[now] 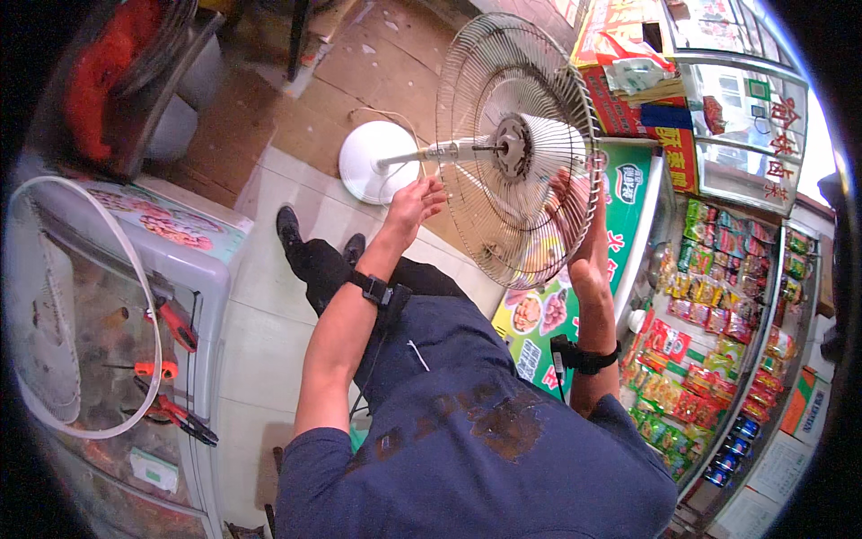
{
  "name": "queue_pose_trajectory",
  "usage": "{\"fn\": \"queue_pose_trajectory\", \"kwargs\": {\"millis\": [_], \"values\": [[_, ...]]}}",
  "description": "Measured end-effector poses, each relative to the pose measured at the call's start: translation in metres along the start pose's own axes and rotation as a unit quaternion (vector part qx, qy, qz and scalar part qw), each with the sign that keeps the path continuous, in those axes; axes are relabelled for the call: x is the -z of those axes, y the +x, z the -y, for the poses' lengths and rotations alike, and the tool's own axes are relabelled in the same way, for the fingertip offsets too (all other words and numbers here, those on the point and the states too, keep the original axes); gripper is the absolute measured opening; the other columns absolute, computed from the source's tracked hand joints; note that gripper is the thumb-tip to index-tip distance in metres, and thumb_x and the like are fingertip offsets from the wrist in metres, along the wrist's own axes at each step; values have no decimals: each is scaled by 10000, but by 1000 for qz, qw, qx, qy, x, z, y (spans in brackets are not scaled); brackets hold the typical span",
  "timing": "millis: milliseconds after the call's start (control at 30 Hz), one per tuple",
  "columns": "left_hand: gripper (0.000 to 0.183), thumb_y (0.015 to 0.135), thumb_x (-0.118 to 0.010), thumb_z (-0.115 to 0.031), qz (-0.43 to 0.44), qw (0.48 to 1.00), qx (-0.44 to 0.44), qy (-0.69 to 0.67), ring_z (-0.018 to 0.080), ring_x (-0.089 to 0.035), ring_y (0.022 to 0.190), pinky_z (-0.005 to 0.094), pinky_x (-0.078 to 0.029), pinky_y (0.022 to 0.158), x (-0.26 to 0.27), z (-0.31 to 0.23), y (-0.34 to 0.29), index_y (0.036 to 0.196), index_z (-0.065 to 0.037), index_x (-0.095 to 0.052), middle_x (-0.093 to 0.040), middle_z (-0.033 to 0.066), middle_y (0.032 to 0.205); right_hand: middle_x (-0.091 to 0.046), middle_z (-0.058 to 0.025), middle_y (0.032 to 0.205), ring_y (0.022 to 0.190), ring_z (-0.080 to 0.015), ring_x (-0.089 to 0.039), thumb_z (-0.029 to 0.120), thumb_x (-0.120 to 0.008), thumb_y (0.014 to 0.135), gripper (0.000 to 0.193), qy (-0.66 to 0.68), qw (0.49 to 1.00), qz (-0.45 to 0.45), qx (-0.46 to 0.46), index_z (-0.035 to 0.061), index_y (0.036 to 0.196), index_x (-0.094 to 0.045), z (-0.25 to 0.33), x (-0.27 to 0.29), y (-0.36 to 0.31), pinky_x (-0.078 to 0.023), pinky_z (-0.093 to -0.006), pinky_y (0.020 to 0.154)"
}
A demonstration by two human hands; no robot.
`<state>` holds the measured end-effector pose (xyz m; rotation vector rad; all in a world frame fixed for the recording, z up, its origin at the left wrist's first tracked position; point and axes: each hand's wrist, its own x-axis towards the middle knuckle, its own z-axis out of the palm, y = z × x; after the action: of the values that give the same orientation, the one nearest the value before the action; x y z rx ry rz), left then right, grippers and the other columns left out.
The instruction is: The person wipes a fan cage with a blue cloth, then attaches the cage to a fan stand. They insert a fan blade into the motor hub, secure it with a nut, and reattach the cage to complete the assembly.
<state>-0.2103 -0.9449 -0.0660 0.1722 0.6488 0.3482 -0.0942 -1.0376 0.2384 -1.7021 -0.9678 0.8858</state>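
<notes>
Indoors, tiled floor [251,359]; round wire fan [514,148], white disc base [361,162]; left fingers [433,191] curled, right fingers [563,186] half-hidden; whether pinching, cannot tell.

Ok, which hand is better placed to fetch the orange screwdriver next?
Probably the left hand: it is nearer the screwdriver, while the right hand is farther across, at the fan.
</notes>
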Motion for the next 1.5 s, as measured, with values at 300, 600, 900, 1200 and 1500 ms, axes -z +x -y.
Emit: {"fn": "queue_pose_trajectory", "kwargs": {"millis": [300,600,900,1200,1500], "values": [[460,1139,-501,-336,106,994,-5,30,203,-692,1114,351,-551,960,-33,-16,-8,1459,-9,-552,-683,106,1329,-300,-222,1695,1548,-344,-361,674,-802,829,1295,-57,998,11,12,33,1698,-87,10,-4,23,-348,-496,1226],[477,1134,-507,-315,143,987,-2,72,193,-691,1106,338,-556,953,-32,-23,-15,1488,4,-532,-676,120,1337,-336,-219,1689,1532,-343,-404,438,-800,867,1111,-46,999,-22,13,-19,1676,-191,18,-9,29,-380,-467,1212],[458,1120,-554,-300,131,990,-11,60,182,-714,1059,325,-567,911,-17,-21,-17,1463,2,-568,-702,126,1322,-334,-247,1689,1515,-370,-436,425,-787,902,1061,-72,996,-48,29,-59,1654,-217,22,-13,23,-415,-479,1196],[428,1114,-561,-264,88,993,-19,76,188,-712,1069,329,-559,933,5,-24,-52,1469,-26,-569,-697,97,1317,-336,-209,1695,1535,-349,-396,576,-769,888,1157,-82,997,16,0,31,1694,-143,6,7,29,-379,-488,1211],[389,1105,-587,-249,-88,982,-109,130,164,-714,1007,326,-569,893,59,-65,-207,1432,-37,-591,-698,83,1266,-480,-132,1588,1438,-228,-467,465,-769,950,1009,-62,998,10,1,31,1687,-233,-7,11,26,-369,-363,1181]]}}
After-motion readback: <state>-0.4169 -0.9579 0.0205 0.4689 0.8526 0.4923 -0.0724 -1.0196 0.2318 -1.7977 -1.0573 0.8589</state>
